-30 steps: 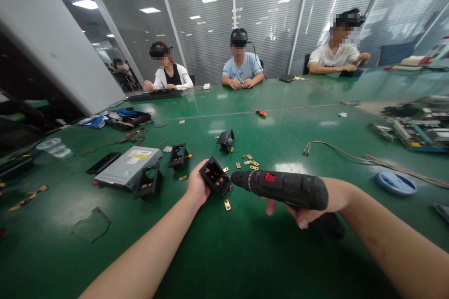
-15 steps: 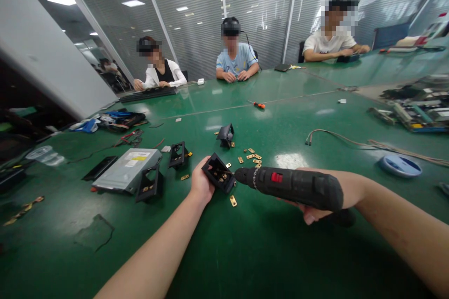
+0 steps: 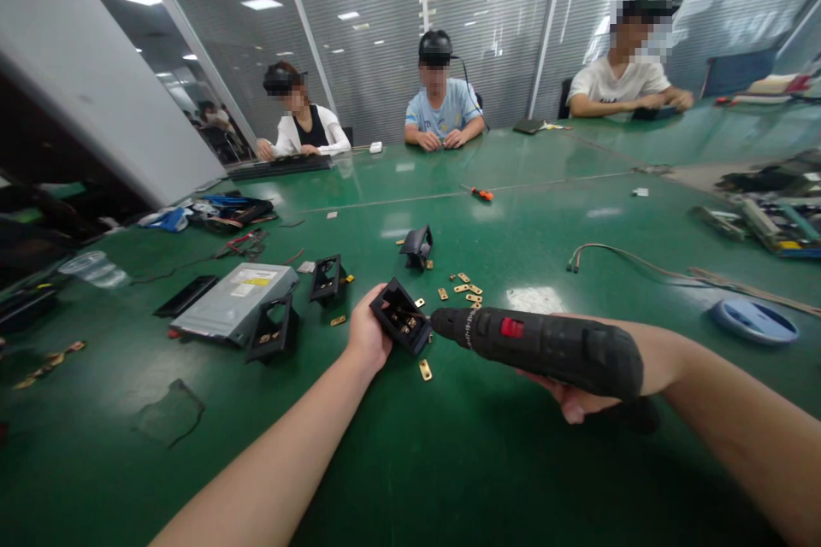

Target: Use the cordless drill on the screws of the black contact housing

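My left hand (image 3: pixel 370 333) grips a black plastic housing (image 3: pixel 396 312) from its left side, tilted so its open face shows. Brass-coloured fittings sit inside it. In my right hand (image 3: pixel 568 402) is a black cordless drill (image 3: pixel 545 346) with a red switch on top, held level and pointing left. Its nose meets the housing's right side; the bit's tip is hard to make out. A loose brass plate (image 3: pixel 425 370) lies just below the housing, and several more brass plates (image 3: pixel 463 288) are scattered behind the drill's nose.
Similar black housings (image 3: pixel 274 332) stand left and behind, beside a grey metal disc drive (image 3: pixel 231 308). Further off lie an orange screwdriver (image 3: pixel 481 195), thin cables (image 3: pixel 629 255), a blue round lid (image 3: pixel 753 321) and circuit boards (image 3: pixel 779 222). Three people sit across the green table (image 3: pixel 398 461).
The view has shifted slightly, so the background sits further right. Both hands keep their hold, and the drill's nose stays at the housing.
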`<control>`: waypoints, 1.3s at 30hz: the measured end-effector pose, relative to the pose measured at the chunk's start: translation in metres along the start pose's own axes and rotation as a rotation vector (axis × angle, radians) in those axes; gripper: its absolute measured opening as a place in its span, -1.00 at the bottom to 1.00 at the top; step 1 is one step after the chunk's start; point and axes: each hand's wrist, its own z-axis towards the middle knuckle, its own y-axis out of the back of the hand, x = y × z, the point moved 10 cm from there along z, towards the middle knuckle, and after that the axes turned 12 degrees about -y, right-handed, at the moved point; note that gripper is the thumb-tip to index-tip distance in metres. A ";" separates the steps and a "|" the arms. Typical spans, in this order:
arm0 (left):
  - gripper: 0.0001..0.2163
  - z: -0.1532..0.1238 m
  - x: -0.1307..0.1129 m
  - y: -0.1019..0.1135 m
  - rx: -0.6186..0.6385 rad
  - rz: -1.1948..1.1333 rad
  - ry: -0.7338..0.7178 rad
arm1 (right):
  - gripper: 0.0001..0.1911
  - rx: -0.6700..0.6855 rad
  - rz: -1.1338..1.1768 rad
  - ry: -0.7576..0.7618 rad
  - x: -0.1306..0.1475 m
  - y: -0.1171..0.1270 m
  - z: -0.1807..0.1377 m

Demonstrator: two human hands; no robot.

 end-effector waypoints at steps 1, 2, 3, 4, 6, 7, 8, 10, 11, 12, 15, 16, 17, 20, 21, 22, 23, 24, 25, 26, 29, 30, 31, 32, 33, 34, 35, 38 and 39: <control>-0.88 -0.001 0.000 0.000 0.006 0.019 0.000 | -0.61 -0.009 0.017 0.027 -0.001 0.002 0.000; -0.89 -0.001 -0.001 -0.001 0.015 0.038 0.001 | -0.55 -0.037 0.027 0.077 0.000 0.006 0.000; -0.90 -0.001 -0.001 -0.001 0.021 0.054 0.002 | -0.48 -0.050 0.016 0.117 0.000 0.008 0.000; -0.90 -0.002 -0.002 -0.001 0.021 0.062 0.000 | -0.43 -0.056 0.000 0.145 -0.001 0.009 0.000; -0.89 -0.002 -0.003 0.000 0.009 0.070 -0.010 | -0.35 -0.043 -0.014 0.153 -0.004 0.010 0.001; -0.88 -0.001 -0.004 0.001 0.003 0.073 -0.016 | -0.34 -0.028 -0.004 0.138 -0.006 0.010 0.002; -0.86 -0.001 -0.004 0.001 0.000 0.076 -0.020 | -0.36 -0.017 0.006 0.118 -0.008 0.010 0.002; -0.85 -0.001 -0.005 0.001 0.002 0.081 -0.030 | -0.44 -0.010 0.002 0.087 -0.009 0.010 0.003; -0.84 0.000 -0.005 0.001 0.004 0.084 -0.033 | -0.46 -0.014 -0.012 0.087 -0.008 0.010 0.003; -0.85 0.000 -0.005 0.000 0.008 0.085 -0.035 | -0.47 -0.021 -0.035 0.095 -0.006 0.010 0.003; -0.89 0.000 -0.005 -0.001 0.012 0.071 -0.030 | -0.42 -0.034 -0.035 0.114 -0.002 0.011 0.002; -0.90 0.000 -0.004 -0.001 0.011 0.060 -0.021 | -0.40 -0.025 0.003 0.098 -0.004 0.011 0.003; -0.90 0.000 -0.003 -0.001 0.008 0.047 -0.013 | -0.39 -0.009 0.048 0.067 -0.006 0.011 0.003; -0.90 -0.001 -0.002 -0.001 -0.007 0.022 0.004 | -0.43 0.039 0.148 -0.009 -0.013 0.008 0.004; -0.89 -0.001 -0.002 -0.001 -0.010 0.020 0.004 | -0.44 0.034 0.144 -0.008 -0.012 0.009 0.004; -0.89 -0.001 -0.001 -0.001 -0.010 0.023 0.005 | -0.44 0.022 0.130 0.005 -0.010 0.010 0.003; -0.89 0.000 -0.001 -0.001 -0.006 0.030 0.003 | -0.42 0.013 0.119 0.024 -0.008 0.011 0.003; -0.88 0.000 -0.002 -0.001 0.002 0.041 -0.001 | -0.39 0.015 0.114 0.042 -0.006 0.011 0.002; -0.87 0.001 -0.002 -0.001 0.012 0.054 -0.005 | -0.35 0.022 0.112 0.050 -0.005 0.011 0.002; -0.85 0.001 -0.002 -0.001 0.020 0.066 -0.011 | -0.32 0.034 0.111 0.055 -0.005 0.010 0.002; -0.79 0.002 -0.004 -0.001 0.019 0.084 -0.023 | -0.26 0.045 0.076 0.087 -0.004 0.009 0.003; -0.79 0.002 -0.004 -0.001 0.013 0.085 -0.016 | -0.24 0.040 0.052 0.104 -0.003 0.009 0.003; -0.80 0.001 -0.004 -0.001 0.008 0.084 -0.006 | -0.23 0.038 0.031 0.119 -0.003 0.010 0.003; -0.81 0.001 -0.003 -0.001 0.004 0.081 0.003 | -0.22 0.043 0.020 0.127 -0.003 0.009 0.004; -0.84 0.000 -0.003 -0.001 0.001 0.076 0.011 | -0.21 0.051 0.021 0.126 -0.005 0.009 0.004; -0.86 0.000 -0.002 -0.001 -0.003 0.070 0.016 | -0.21 0.059 0.036 0.122 -0.006 0.008 0.004; -0.88 0.000 -0.002 -0.001 -0.006 0.061 0.016 | -0.21 0.063 0.063 0.121 -0.007 0.009 0.004; -0.89 0.001 -0.001 0.000 -0.004 0.040 0.011 | -0.26 0.040 0.123 0.128 -0.008 0.011 0.003; -0.90 0.001 0.000 0.000 0.001 0.034 0.012 | -0.31 0.027 0.119 0.132 -0.007 0.012 0.003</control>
